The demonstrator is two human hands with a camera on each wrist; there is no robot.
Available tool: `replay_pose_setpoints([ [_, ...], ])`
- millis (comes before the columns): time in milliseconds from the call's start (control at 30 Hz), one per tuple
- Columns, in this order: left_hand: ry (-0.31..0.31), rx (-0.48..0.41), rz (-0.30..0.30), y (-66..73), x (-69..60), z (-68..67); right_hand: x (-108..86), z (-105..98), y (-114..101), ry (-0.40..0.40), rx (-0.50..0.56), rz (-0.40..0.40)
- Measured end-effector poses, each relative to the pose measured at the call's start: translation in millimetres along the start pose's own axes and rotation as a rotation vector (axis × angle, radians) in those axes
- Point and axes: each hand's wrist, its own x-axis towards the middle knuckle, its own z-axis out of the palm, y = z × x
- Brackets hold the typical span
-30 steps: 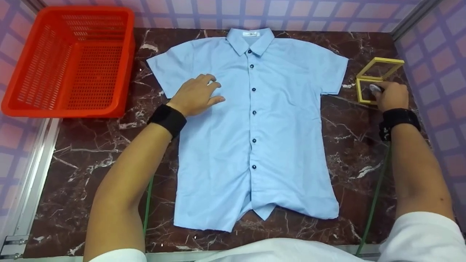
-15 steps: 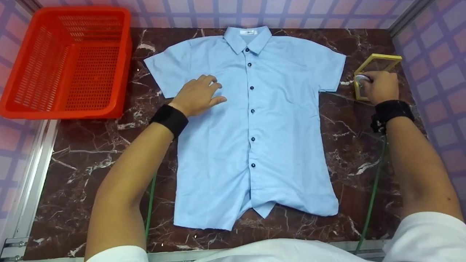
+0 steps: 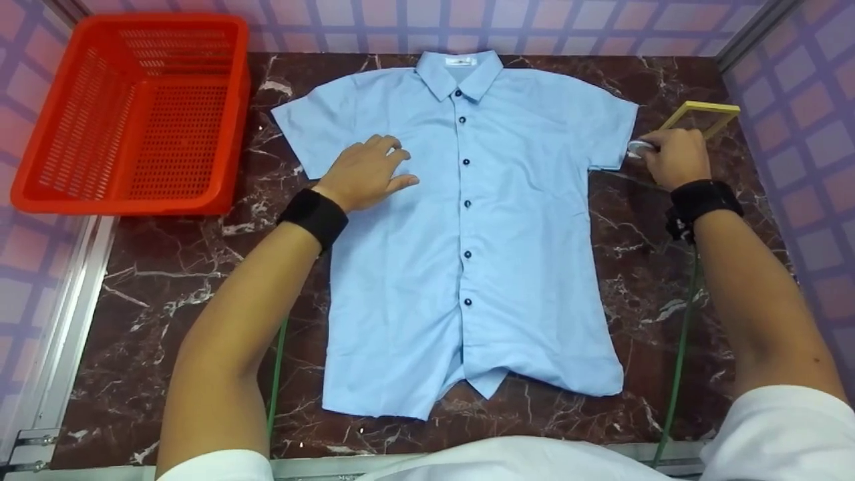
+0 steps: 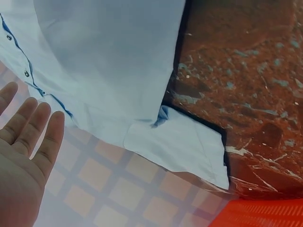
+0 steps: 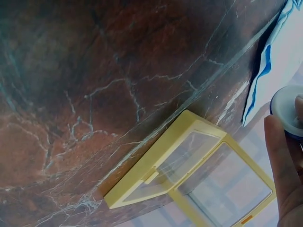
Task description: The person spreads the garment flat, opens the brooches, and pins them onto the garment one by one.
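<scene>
A light blue short-sleeved button shirt (image 3: 528,267) lies spread front up, collar at the far side. Over its chest, on the left, my left hand (image 3: 364,174) is held with relaxed, spread fingers and holds nothing; in the left wrist view the palm (image 4: 19,175) shows. My right hand (image 3: 678,157) pinches a small round disc (image 5: 285,111) with a pale face and dark blue rim, its exact kind unclear. The disc is close to the shirt's right-hand sleeve cuff. Behind that hand stands a hinged yellow display case (image 5: 151,165) with clear panels, opened up and partly hidden in the head view.
A red plastic basket (image 3: 240,127) stands at the back left. Dark marbled tabletop (image 3: 167,334) surrounds the shirt. Checked walls (image 3: 521,27) close off the back and sides. A green cord (image 3: 681,354) runs from the right wristband toward the front edge.
My right hand has carried the disc leftward, from in front of the yellow case to near the sleeve cuff. The left hand has stayed over the shirt, almost still.
</scene>
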Motion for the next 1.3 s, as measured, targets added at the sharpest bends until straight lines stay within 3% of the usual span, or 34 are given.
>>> replay_pose_setpoints([
  [633,0.01,0.025,-0.018,0.9,-5.1,-3.3,8.0,12,-18,-0.111,0.004,-0.01],
  [1067,0.01,0.019,-0.023,-3.4,-8.8,-1.8,12.9,19,-20,-0.125,-0.012,-0.05],
  [1300,0.026,0.021,-0.015,-3.0,-8.3,-2.3,13.3,20,-22,-0.172,-0.012,-0.012],
])
